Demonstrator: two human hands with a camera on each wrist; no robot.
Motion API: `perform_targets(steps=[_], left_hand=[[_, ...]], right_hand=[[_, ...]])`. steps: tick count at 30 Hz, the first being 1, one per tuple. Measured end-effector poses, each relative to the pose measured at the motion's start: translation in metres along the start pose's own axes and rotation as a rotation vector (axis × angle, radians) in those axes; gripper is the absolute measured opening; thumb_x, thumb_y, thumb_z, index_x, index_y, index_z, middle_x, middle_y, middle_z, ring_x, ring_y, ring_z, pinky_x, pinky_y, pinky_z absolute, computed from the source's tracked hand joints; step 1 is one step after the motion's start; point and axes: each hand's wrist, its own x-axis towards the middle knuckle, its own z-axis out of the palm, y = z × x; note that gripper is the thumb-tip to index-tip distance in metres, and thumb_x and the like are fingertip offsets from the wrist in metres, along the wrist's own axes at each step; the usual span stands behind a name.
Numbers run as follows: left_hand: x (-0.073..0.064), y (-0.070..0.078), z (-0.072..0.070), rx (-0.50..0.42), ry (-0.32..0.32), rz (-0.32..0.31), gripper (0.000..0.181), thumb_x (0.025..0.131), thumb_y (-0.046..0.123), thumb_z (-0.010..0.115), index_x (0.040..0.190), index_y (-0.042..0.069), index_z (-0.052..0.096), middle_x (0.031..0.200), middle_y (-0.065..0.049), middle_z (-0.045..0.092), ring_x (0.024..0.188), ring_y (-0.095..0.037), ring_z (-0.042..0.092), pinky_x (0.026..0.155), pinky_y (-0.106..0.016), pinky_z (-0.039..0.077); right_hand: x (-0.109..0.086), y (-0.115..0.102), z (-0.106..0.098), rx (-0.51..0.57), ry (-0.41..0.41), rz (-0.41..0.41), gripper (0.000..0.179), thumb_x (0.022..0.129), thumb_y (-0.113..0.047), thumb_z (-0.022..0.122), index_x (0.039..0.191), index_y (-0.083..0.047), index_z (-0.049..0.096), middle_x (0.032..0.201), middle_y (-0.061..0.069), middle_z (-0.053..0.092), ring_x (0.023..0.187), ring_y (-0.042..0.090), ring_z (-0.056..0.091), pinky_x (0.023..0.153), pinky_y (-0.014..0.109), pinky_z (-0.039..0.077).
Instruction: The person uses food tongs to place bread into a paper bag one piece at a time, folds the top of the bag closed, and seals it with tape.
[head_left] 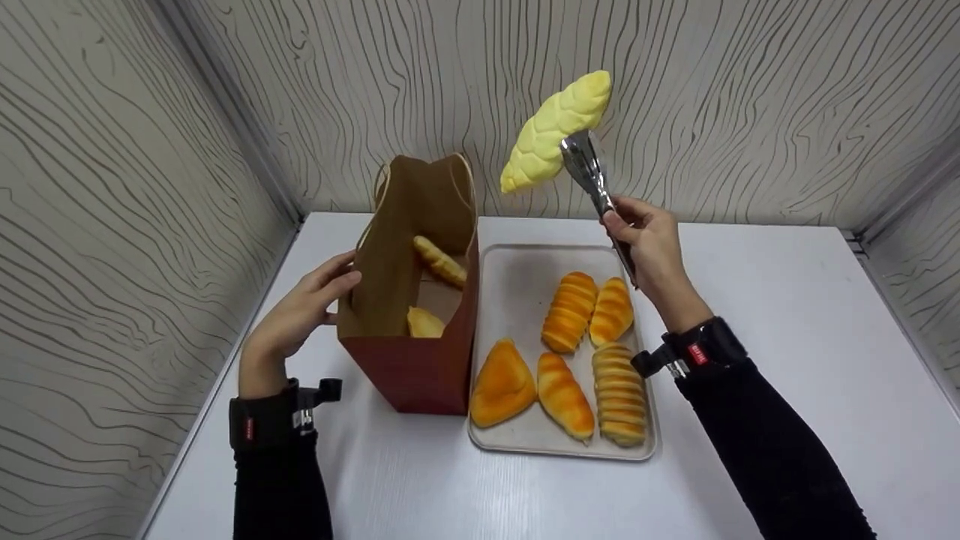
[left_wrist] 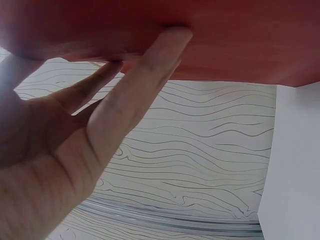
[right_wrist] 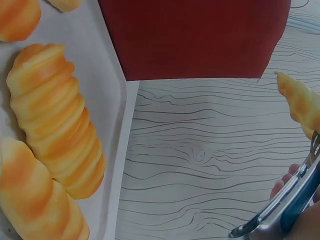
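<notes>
My right hand (head_left: 649,244) grips metal tongs (head_left: 592,176), raised above the back of the tray. Between the tong tips is a pale yellow braided bread (head_left: 555,131), held clear of the other loaves; in the right wrist view, part of this bread (right_wrist: 300,102) shows at the right edge. Fairly straight fingers of my left hand (head_left: 300,307) touch the outer left side of a red paper bag (head_left: 420,375). That bag stands upright with its mouth wide. Inside it lie a long bread roll (head_left: 440,262) and another bread (head_left: 425,323), partly hidden by the front wall.
Right beside the bag is a metal tray (head_left: 517,259) with several breads: a triangular one (head_left: 504,384), ridged loaves (head_left: 570,311) and twisted rolls. The white table (head_left: 757,315) meets wood-grain patterned walls (head_left: 712,112) at the back and sides. Cord handles rise from the bag's rim.
</notes>
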Motion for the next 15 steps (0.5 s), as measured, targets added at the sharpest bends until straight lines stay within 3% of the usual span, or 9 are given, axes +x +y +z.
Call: perform_targets(steps=[15], left_hand=[[0.000,0.000,0.000,0.000,-0.001,0.006,0.067,0.110,0.042,0.050,0.166,0.012,0.026,0.164,-0.017,0.034,0.147,-0.040,0.037,0.106,-0.066,0.043]], right_hand=[[0.004,-0.009,0.026,0.075,0.000,-0.004,0.044,0.100,-0.007,0.068,0.140,0.010,0.059,0.105,0.007,0.064,0.090,0.016,0.064,0.072,0.020,0.053]])
